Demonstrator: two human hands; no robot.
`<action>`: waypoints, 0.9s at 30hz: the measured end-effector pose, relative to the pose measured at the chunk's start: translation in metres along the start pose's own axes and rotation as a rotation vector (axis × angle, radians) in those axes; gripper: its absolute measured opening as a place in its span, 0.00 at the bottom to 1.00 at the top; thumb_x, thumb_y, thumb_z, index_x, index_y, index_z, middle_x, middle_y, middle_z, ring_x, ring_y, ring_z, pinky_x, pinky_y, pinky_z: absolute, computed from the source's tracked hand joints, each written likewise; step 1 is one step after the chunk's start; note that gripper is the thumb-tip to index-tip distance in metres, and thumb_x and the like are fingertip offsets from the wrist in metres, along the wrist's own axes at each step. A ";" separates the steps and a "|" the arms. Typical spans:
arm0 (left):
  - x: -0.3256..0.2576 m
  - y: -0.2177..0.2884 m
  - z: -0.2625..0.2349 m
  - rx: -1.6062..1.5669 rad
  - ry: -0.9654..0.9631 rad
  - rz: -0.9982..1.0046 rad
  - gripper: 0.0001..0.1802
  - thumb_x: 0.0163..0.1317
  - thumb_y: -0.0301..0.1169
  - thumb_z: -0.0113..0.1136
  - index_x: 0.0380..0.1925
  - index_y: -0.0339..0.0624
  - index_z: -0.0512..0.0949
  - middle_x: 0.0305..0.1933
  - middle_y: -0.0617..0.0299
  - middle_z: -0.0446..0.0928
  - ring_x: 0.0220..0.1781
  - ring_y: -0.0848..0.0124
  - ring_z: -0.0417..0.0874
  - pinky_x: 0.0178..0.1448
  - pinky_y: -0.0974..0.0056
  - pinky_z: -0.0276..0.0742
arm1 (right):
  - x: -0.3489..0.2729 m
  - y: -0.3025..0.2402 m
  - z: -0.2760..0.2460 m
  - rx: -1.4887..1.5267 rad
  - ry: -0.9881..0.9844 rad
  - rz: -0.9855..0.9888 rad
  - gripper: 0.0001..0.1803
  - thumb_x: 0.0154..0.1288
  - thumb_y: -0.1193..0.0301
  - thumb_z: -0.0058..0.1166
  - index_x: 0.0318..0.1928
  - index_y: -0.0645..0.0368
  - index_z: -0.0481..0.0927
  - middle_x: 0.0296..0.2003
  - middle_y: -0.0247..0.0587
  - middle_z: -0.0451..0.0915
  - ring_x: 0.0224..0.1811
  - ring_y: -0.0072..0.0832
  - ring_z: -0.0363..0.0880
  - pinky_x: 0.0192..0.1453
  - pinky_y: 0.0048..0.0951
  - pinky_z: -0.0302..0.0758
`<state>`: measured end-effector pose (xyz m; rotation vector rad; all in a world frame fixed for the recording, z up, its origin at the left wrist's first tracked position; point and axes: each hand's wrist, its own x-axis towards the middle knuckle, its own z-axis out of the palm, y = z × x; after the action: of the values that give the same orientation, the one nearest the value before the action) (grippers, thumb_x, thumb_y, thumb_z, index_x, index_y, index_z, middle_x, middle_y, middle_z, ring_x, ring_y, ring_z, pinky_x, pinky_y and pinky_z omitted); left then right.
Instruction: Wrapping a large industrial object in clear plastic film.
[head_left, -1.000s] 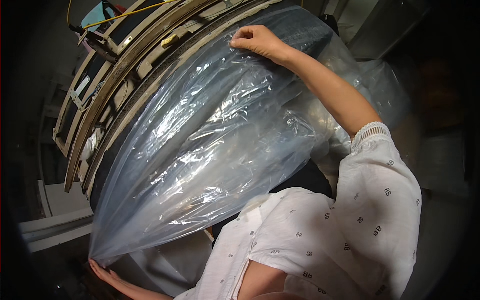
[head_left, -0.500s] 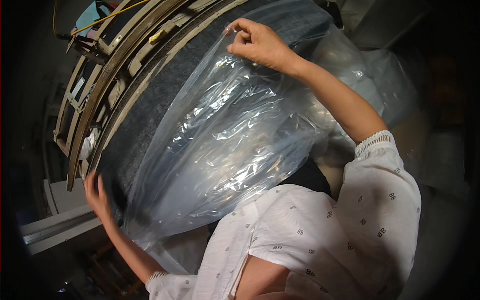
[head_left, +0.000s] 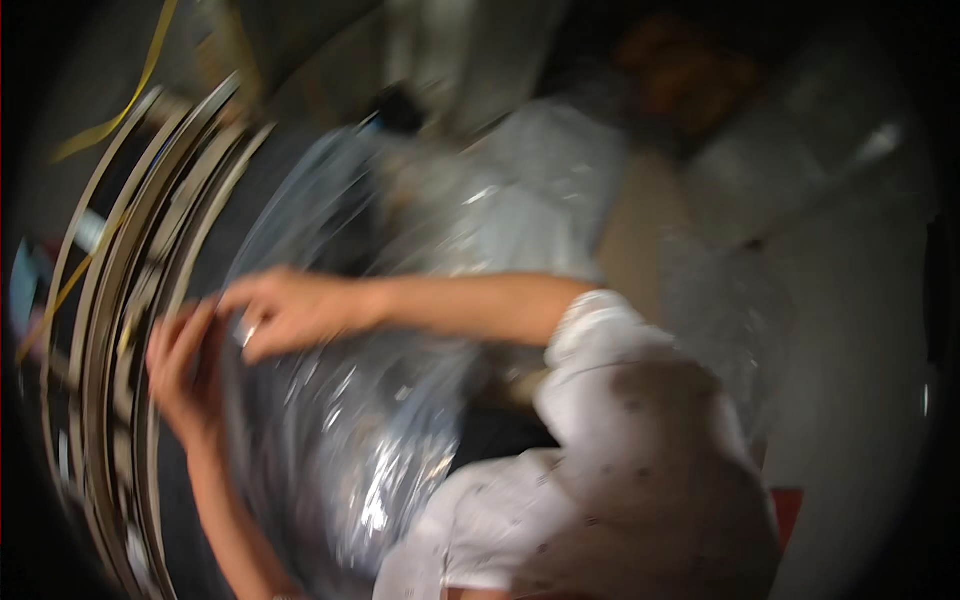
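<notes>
A large sheet of clear plastic film (head_left: 345, 435) lies crumpled and shiny in front of me, over a dark surface (head_left: 185, 520). My right hand (head_left: 290, 312) reaches across to the left, thumb and fingers closed at the film's left edge. My left hand (head_left: 185, 375) is right beside its fingertips, with fingers stretched and bent a little; I see nothing held in it. Motion blur hides whether the two hands touch and how much film lies between them.
On the left run long wooden rails (head_left: 100, 330) beside the dark surface, with a yellow strap (head_left: 130, 115) above them. More bulky plastic (head_left: 550, 180) lies beyond my right arm. A red object (head_left: 787, 512) shows at the lower right.
My right hand has come from the far side, leftward and nearer, to meet my left hand. The film's edge is drawn in with it, and the whole view has turned and blurred.
</notes>
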<state>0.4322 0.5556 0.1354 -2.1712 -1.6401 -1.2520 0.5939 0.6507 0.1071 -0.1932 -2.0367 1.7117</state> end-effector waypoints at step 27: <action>-0.149 0.022 -0.092 0.167 0.393 -0.517 0.29 0.67 0.45 0.40 0.54 0.26 0.65 0.56 0.33 0.64 0.57 0.40 0.65 0.60 0.44 0.60 | -0.055 -0.014 -0.023 -1.060 -0.075 -0.404 0.06 0.43 0.69 0.55 0.21 0.57 0.73 0.16 0.43 0.73 0.24 0.43 0.75 0.24 0.43 0.66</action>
<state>0.3946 0.3864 0.1006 -1.3316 -2.0922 -1.4751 0.6549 0.6460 0.1083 -0.0348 -2.6072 0.3010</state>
